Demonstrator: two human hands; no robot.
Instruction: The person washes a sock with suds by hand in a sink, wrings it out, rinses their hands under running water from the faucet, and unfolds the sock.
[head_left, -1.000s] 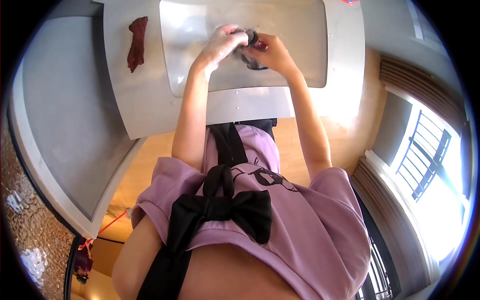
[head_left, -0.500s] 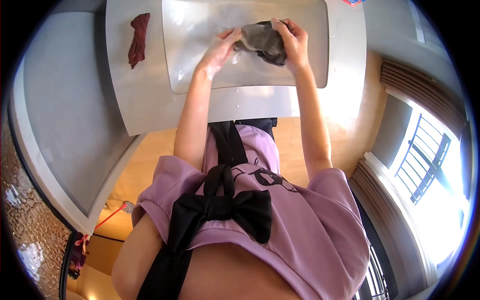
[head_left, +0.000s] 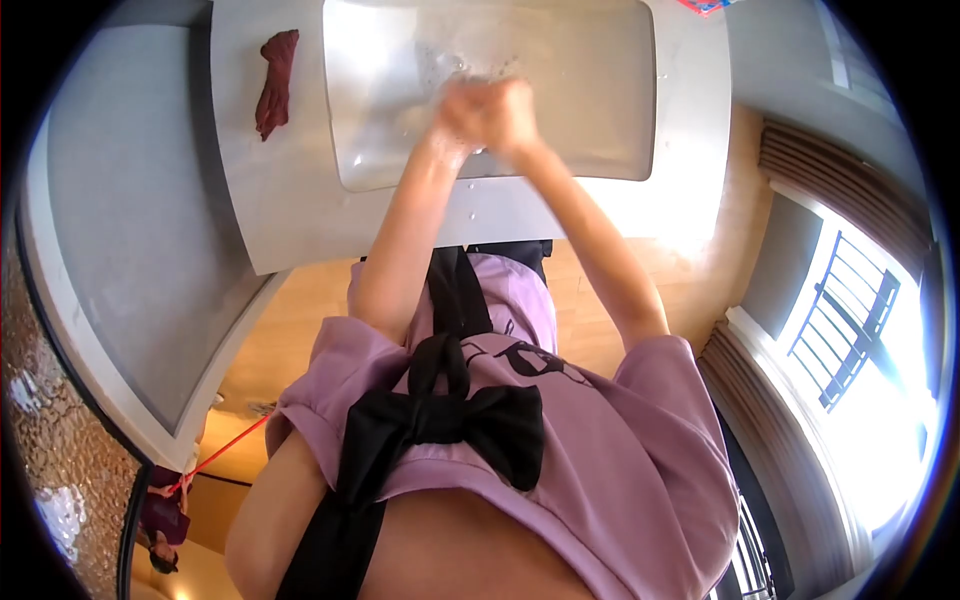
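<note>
Basin (head_left: 595, 120), upper centre of frame: your left hand (head_left: 461, 115) and right hand (head_left: 510, 115) meet over it, too blurred to tell whether the fingers grip anything. Maroon cloth (head_left: 276, 86), upper-left worktop (head_left: 300, 212), looks light, limp; best held mid-length.

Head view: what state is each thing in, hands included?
Left hand: against the right, blurred; grip unclear
Right hand: against the left, blurred; grip unclear, any held item hidden
Dark red cloth: crumpled, lying on the counter
Basin: wet, with droplets
Black bow: tied
Red pole: slanted
</note>
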